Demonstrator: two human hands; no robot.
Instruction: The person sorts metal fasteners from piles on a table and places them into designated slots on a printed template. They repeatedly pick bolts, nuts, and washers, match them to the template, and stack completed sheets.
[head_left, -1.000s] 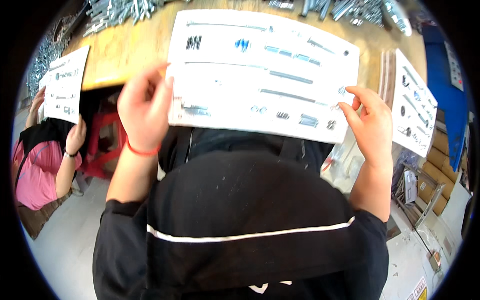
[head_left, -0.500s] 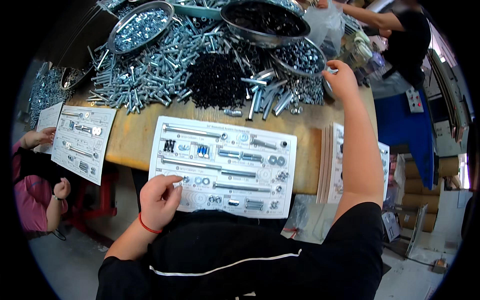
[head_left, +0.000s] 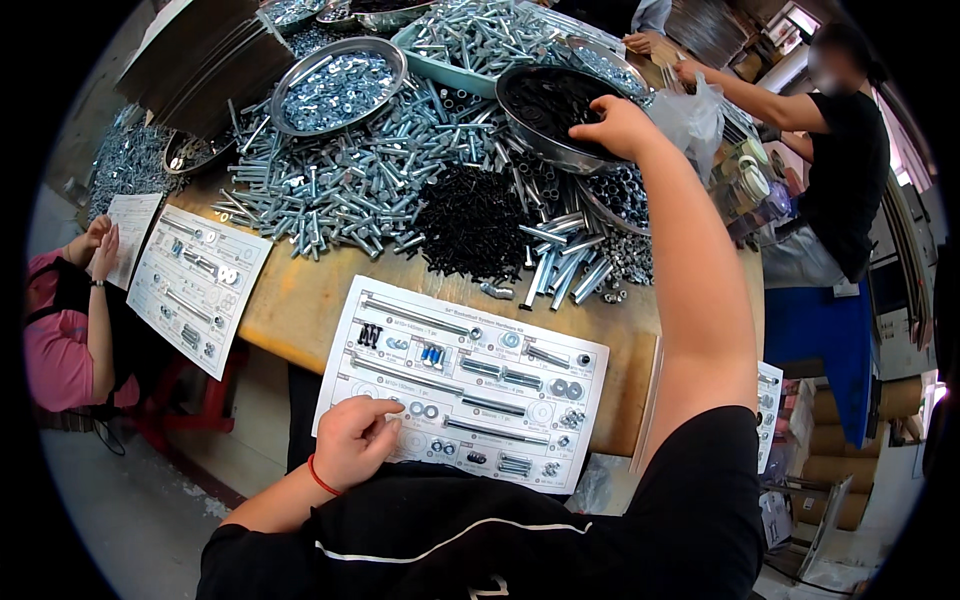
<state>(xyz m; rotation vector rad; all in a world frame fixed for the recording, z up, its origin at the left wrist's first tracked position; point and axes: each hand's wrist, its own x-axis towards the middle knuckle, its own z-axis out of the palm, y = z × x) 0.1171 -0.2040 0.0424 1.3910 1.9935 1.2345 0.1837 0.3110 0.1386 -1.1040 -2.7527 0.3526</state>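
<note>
My right hand (head_left: pixel 620 128) reaches over a metal bowl (head_left: pixel 507 108) of dark flat pieces (head_left: pixel 550 108). Thumb and forefinger are parted at the pieces, with nothing seen between them. My left hand (head_left: pixel 352 445), a red band at its wrist, rests over the lower left of a white printed card (head_left: pixel 590 385). Its fingers curl in toward the palm and hide whatever they may hold. Pictures of bolts, nuts and washers fill the card, and some items on it look like real hardware lying flat. It lies at the table's front edge, against my body.
Piled bolts (head_left: pixel 350 190), black screws (head_left: pixel 470 225) and metal tubes (head_left: pixel 565 270) spread across the table (head_left: pixel 290 310). A tray of washers (head_left: pixel 340 95) stands at the back left, a green bin (head_left: pixel 440 68) behind. One co-worker (head_left: pixel 75 330) sits left beside cards; another (head_left: pixel 845 170) works at right.
My right hand has moved from the rim of the nut tray at right, leftward to the bowl of dark pieces. My left hand stays over the card. The whole view has shifted.
</note>
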